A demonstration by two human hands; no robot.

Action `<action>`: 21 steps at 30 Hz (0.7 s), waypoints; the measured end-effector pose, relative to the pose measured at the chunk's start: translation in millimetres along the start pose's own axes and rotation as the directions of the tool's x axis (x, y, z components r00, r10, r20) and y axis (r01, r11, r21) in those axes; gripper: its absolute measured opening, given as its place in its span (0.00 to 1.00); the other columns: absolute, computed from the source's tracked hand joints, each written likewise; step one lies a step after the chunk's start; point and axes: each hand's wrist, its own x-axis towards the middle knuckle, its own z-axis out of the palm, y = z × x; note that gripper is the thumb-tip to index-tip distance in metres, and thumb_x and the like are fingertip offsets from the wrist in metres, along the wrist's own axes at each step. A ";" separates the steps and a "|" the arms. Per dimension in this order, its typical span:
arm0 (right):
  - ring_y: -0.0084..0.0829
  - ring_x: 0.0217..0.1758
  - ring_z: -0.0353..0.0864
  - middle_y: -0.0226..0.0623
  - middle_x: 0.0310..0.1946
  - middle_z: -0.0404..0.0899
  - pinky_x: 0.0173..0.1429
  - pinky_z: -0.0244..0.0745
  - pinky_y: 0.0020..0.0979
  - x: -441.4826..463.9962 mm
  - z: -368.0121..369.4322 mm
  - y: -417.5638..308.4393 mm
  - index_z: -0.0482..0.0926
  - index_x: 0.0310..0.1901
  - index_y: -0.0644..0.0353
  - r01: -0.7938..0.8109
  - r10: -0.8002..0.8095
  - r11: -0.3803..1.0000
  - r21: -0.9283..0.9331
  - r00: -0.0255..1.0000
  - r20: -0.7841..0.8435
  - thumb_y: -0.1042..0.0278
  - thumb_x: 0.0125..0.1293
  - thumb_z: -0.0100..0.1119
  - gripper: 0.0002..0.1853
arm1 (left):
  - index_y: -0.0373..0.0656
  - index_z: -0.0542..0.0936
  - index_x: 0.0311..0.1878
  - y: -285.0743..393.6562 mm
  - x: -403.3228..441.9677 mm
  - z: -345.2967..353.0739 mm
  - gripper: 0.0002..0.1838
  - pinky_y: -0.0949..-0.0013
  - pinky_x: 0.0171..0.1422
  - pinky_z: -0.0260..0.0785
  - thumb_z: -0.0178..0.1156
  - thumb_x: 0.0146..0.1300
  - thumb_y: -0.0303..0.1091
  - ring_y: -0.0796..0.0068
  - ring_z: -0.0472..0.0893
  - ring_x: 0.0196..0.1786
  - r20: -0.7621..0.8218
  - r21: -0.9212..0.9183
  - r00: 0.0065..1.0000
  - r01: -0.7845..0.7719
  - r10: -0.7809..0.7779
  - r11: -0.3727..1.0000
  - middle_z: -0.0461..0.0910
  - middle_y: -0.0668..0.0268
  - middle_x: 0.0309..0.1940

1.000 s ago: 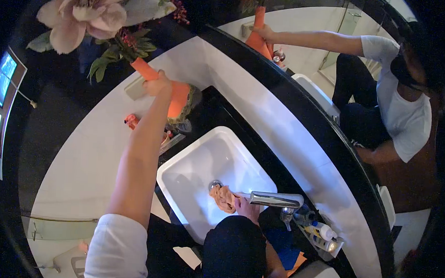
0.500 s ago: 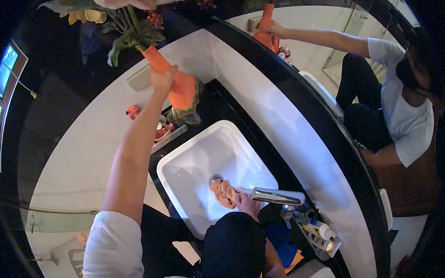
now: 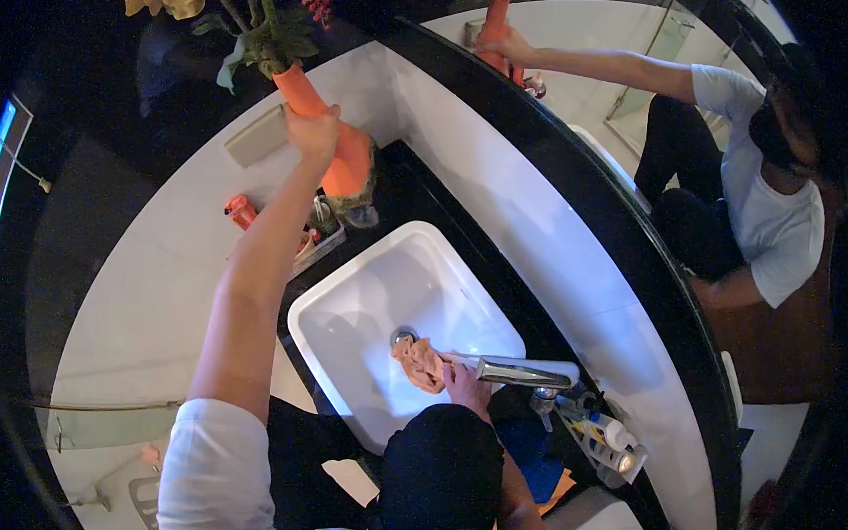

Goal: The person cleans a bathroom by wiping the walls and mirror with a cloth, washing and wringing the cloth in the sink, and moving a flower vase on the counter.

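My left hand (image 3: 313, 133) is wrapped round the neck of an orange vase (image 3: 351, 162), whose grey, rough-looking base is at the back corner of the black counter. Artificial-looking flowers (image 3: 268, 46) with green leaves rise from its mouth. Lower down, my right hand (image 3: 469, 388) grips a crumpled peach-orange cloth (image 3: 419, 366) inside the white sink (image 3: 320, 310). The cloth lies beside the drain (image 3: 404, 337). Part of the right hand is hidden by the chrome faucet (image 3: 528, 372) and my knee.
A tray of small items (image 3: 322, 243) stands left of the sink, near a red container (image 3: 241, 211) on the ledge. Bottles in a caddy (image 3: 614, 438) stand at the right, beyond the faucet. A mirror (image 3: 618, 66) along the right wall reflects a person and the vase.
The view has shifted slightly, and the flower tops have slid partly out of frame. Both hands keep their holds on the vase and the cloth.
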 end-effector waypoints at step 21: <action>0.46 0.37 0.79 0.41 0.35 0.79 0.42 0.71 0.51 4.7 -2.7 0.3 0.79 0.34 0.55 -0.062 0.064 0.998 -0.017 0.989 0.137 0.53 0.59 0.50 0.15 | 0.34 0.68 0.48 -22.8 14.2 -25.0 0.32 0.57 0.49 0.69 0.68 0.35 0.30 0.51 0.78 0.41 0.001 -0.126 1.000 -0.019 0.020 0.992 0.77 0.50 0.37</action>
